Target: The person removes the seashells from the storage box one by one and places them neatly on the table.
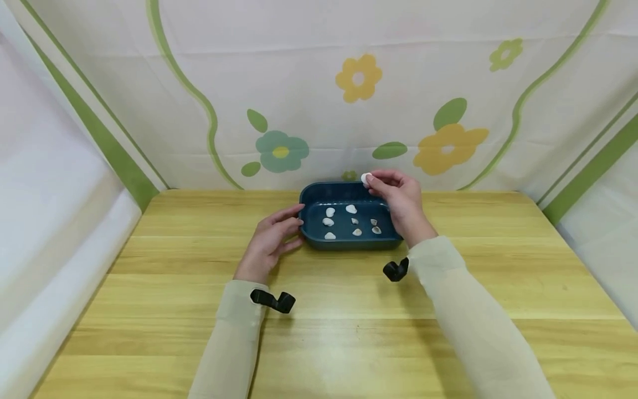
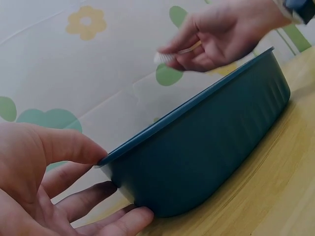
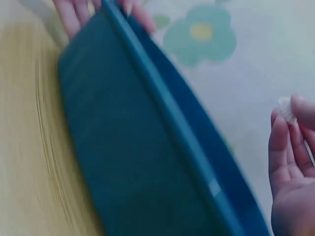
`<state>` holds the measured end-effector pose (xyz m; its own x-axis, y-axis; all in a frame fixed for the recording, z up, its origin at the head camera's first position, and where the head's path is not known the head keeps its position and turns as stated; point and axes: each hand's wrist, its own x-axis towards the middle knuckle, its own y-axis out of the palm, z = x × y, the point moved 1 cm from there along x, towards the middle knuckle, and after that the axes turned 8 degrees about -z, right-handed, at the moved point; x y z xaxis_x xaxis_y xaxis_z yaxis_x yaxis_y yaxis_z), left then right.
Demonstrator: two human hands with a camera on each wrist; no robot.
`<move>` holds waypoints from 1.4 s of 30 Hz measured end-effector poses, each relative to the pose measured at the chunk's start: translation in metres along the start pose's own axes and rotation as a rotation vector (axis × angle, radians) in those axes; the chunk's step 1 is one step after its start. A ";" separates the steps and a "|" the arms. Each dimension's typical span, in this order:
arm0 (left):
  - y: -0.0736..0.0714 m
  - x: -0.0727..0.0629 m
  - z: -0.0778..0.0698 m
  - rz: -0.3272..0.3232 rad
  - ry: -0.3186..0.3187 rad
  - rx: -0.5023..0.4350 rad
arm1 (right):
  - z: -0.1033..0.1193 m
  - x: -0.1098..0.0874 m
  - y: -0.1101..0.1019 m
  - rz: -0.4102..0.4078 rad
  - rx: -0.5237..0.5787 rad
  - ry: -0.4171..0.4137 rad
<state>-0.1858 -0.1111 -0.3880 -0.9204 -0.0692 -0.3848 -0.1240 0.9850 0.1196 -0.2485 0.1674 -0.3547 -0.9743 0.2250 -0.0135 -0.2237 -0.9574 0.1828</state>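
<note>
R hand point(image 1: 406, 205) pinched wht seashell point(image 1: 365, 178) above blue dish point(image 1: 356, 245), L hand point(image 1: 271, 241) touched its end, fingers relaxed, w/ drop risk if pinch slipped.

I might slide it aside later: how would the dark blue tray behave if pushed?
The dark blue tray would probably slide rather than tip, being wide and low on the table. It looks stiff, its wall unbent where the left hand touches. The separate shells inside might shift with a sharp push.

No readable text or numbers.
</note>
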 end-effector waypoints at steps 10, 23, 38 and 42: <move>-0.002 -0.001 0.000 0.016 0.016 -0.005 | 0.014 -0.052 0.010 0.132 -0.151 -0.031; 0.003 0.001 0.000 -0.011 0.024 -0.026 | -0.012 -0.101 0.013 0.271 -0.211 0.049; 0.006 0.004 0.001 -0.031 0.012 -0.028 | -0.049 -0.119 0.030 0.317 -0.511 0.065; 0.007 0.005 0.002 -0.018 0.024 -0.031 | -0.054 -0.120 0.033 0.289 -0.560 0.056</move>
<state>-0.1905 -0.1040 -0.3907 -0.9265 -0.0913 -0.3649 -0.1519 0.9783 0.1410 -0.1408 0.0986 -0.4005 -0.9941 -0.0525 -0.0947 0.0830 -0.9311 -0.3551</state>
